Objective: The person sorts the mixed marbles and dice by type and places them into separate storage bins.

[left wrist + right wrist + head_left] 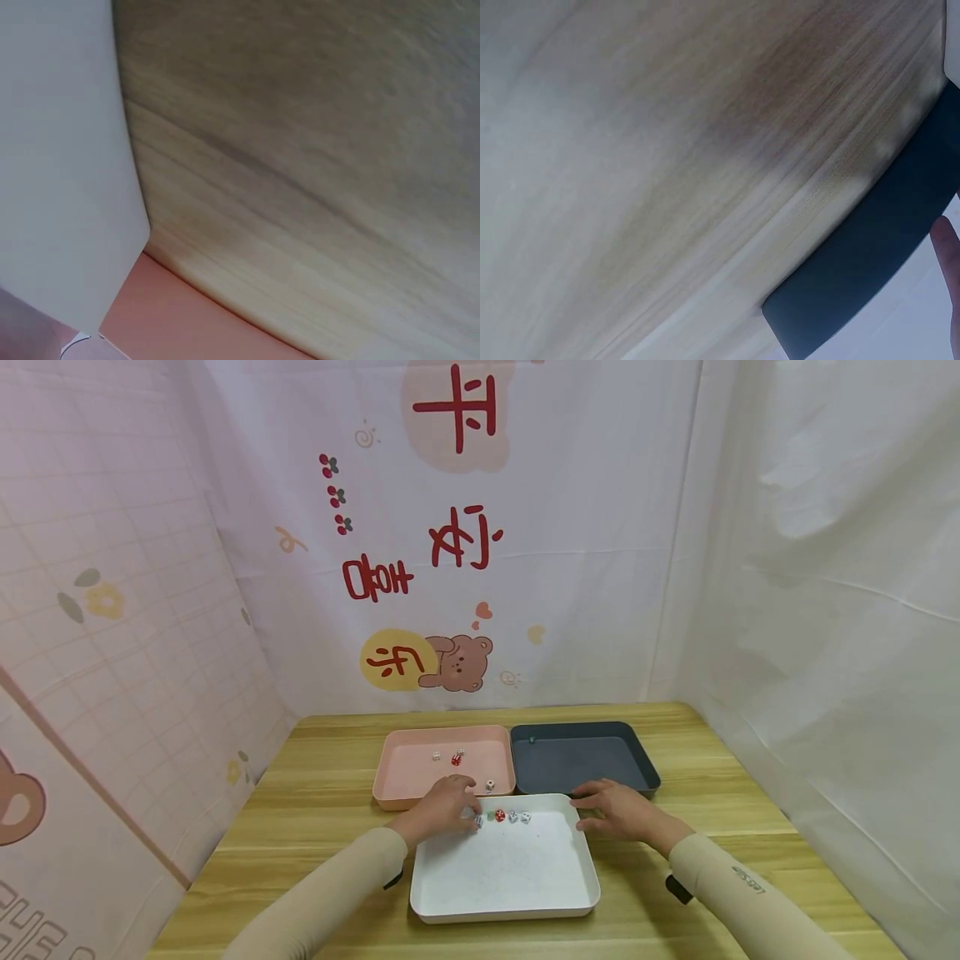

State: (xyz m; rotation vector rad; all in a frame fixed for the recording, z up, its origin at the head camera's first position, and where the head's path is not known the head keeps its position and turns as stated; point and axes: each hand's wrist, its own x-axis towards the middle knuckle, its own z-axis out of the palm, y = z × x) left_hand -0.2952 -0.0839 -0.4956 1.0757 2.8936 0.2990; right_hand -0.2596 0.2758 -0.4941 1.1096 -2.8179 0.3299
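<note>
Five dice (513,817) are seen in the head view near the far edge of the white tray (506,877), which is set at the front of the wooden table (300,827). A red die and a pale green one are included in the row, and the leftmost die lies right at the fingertips of the left hand (442,806). That hand is reached over the tray's left rim with bent fingers; whether the die is pinched or merely touched cannot be told. The right hand (617,810) is placed at the far right corner, its fingers relaxed and spread, with nothing grasped. Behind, four dice (456,760) are held in the pink tray (405,781), one of them red, and a green die (532,740) in the dark tray (585,764) just beside it. Both forearms are covered by beige sleeves (330,889).

In the left wrist view, the white tray's outer wall is shown at the left, with the pink tray's side below.

In the right wrist view, the dark tray's side is crossed at the right edge by a straight fingertip (946,247).
</note>
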